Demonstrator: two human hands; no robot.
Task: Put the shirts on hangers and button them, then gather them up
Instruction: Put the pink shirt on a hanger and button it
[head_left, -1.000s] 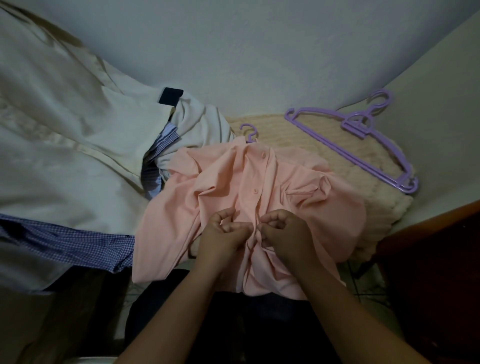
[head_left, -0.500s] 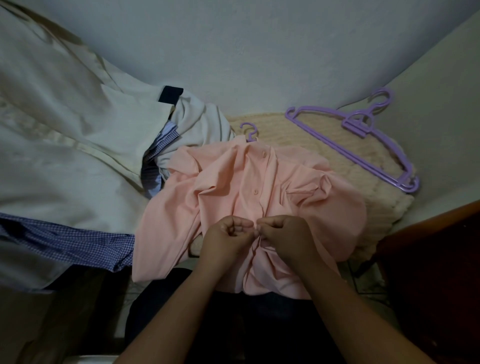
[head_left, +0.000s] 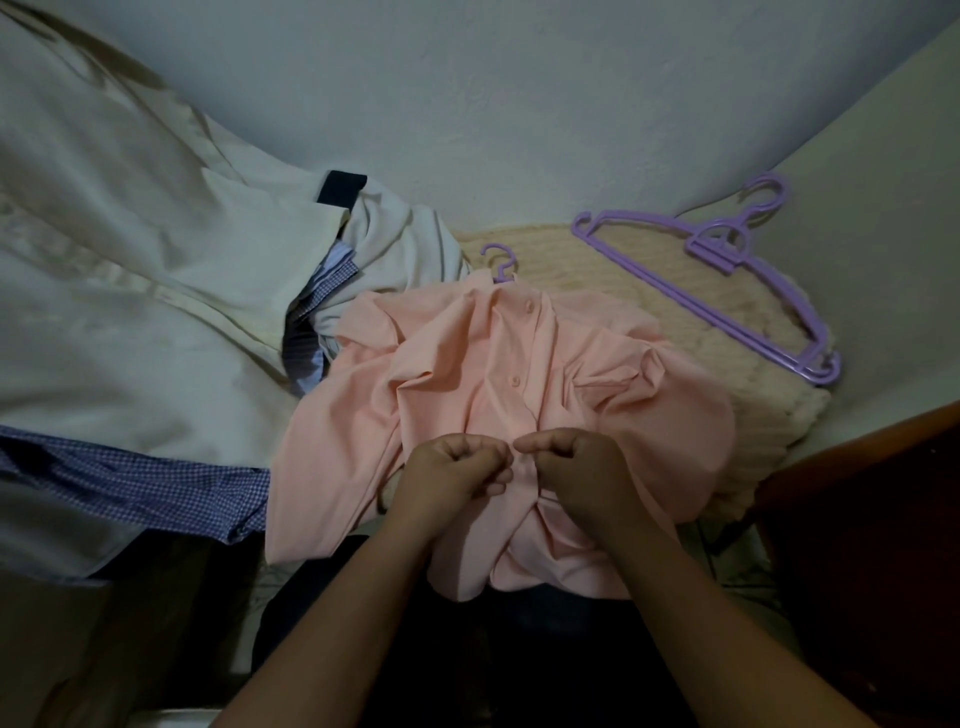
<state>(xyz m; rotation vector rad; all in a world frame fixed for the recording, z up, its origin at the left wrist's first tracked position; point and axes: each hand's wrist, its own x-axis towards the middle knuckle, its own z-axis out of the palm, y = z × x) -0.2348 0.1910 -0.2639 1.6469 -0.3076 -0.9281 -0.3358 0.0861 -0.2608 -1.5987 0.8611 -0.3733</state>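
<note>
Lengthwise, pink shirt (head_left: 498, 374) (probably hangered) points wallward.

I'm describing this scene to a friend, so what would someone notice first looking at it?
First, the crumpled peach-pink button-up shirt at centre, where the left hand and right hand pinch its placket together at a button. Next, the loose purple plastic hangers lying on the cream knitted blanket at right. At left, a heap of pale cream shirts with a blue checked shirt among them.
</note>
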